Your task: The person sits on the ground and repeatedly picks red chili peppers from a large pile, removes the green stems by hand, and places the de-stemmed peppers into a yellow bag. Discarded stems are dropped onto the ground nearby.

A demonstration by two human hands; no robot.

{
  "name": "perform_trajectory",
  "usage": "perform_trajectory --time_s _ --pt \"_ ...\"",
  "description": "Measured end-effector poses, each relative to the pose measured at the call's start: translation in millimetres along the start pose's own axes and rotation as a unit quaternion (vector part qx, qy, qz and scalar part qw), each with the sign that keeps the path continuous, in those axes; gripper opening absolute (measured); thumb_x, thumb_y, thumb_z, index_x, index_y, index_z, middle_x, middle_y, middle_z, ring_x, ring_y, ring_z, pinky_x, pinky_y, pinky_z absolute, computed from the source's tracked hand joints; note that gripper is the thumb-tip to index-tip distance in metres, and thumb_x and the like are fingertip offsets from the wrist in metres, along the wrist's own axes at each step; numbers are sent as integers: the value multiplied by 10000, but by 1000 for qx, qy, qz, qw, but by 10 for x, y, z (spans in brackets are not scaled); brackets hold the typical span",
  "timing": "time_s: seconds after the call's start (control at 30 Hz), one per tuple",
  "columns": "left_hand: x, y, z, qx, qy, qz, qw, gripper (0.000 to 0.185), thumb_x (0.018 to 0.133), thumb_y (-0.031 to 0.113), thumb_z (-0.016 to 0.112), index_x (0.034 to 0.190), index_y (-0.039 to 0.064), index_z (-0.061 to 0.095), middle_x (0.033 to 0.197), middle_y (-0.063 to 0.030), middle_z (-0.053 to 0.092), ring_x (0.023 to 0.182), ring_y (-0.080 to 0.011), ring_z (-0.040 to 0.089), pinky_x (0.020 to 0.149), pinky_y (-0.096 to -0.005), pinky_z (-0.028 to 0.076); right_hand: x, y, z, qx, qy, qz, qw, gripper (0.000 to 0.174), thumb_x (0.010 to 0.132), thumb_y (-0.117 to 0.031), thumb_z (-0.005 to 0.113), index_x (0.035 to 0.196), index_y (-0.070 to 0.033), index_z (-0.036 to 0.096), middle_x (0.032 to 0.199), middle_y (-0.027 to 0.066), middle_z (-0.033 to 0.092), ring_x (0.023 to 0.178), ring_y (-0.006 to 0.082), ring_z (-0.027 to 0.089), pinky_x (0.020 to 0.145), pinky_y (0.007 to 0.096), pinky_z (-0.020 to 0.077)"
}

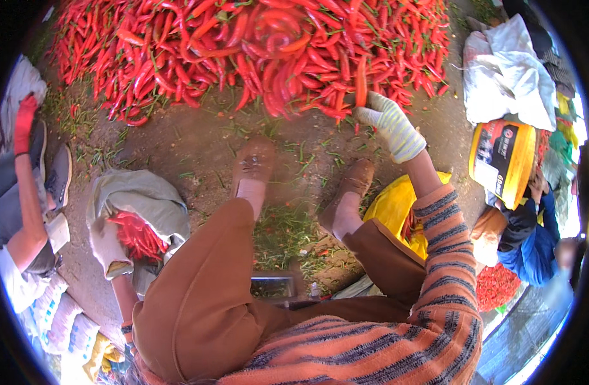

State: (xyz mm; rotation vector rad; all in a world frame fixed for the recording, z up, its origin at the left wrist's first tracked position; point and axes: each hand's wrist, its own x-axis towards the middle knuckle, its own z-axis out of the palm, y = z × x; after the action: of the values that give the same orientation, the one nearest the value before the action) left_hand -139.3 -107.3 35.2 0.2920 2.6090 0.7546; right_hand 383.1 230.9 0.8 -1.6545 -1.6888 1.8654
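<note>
A wide heap of red chili peppers lies on the ground before me. My right hand, in a pale striped knit glove, grips an orange-red chili pepper upright at the heap's near edge. On the left, my gloved left hand is at the mouth of a grey-green sack, beside the red chilies inside it; its fingers are blurred, so whether it holds anything does not show. A yellow bag with some chilies in it stands by my right leg.
Green stems litter the ground between my feet. A yellow bucket and white sacks are at the right. A person in blue is beyond the bucket. At the far left sits another person with a red-gloved hand.
</note>
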Motion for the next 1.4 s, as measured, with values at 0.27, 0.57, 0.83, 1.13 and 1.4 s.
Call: perform_trajectory --time_s 0.27,0.57,0.83,1.13,1.4 --pt "-759 1474 1140 -199 -455 -15 868 529 858 140 568 1373 33 514 1201 -74 632 657 -50 474 558 -202 373 -516 -470 671 -145 -79 -110 980 244 859 -270 646 916 -33 663 728 175 577 687 313 592 668 396 468" --pt "-971 1389 2298 -236 -657 -259 668 243 955 306 604 931 65 617 786 -62 633 516 -99 472 433 -205 345 -541 -313 1490 -544 -222 -341 734 137 828 -256 627 805 -125 662 760 72 637 768 264 660 650 411 484" --pt "-808 1112 2393 -281 -598 -257 706 319 961 369 594 781 110 547 772 -72 624 562 -148 531 517 -297 446 -212 400 1361 -542 -20 -31 840 369 824 -366 702 1027 -70 615 957 151 664 866 327 673 717 450 516" --pt "-1047 1172 2435 -290 -583 -216 727 194 903 243 678 994 81 622 810 -21 629 631 -120 577 586 -277 492 127 710 1571 -346 189 26 919 375 856 -326 686 1040 -16 583 967 219 654 925 427 632 837 485 504" --pt "-1293 1323 2552 -283 -583 -184 739 201 871 180 717 991 100 577 711 17 576 550 -70 499 511 -237 415 -299 164 1562 -264 -79 2 961 341 879 -344 670 918 -6 643 796 228 627 782 402 619 717 455 475"
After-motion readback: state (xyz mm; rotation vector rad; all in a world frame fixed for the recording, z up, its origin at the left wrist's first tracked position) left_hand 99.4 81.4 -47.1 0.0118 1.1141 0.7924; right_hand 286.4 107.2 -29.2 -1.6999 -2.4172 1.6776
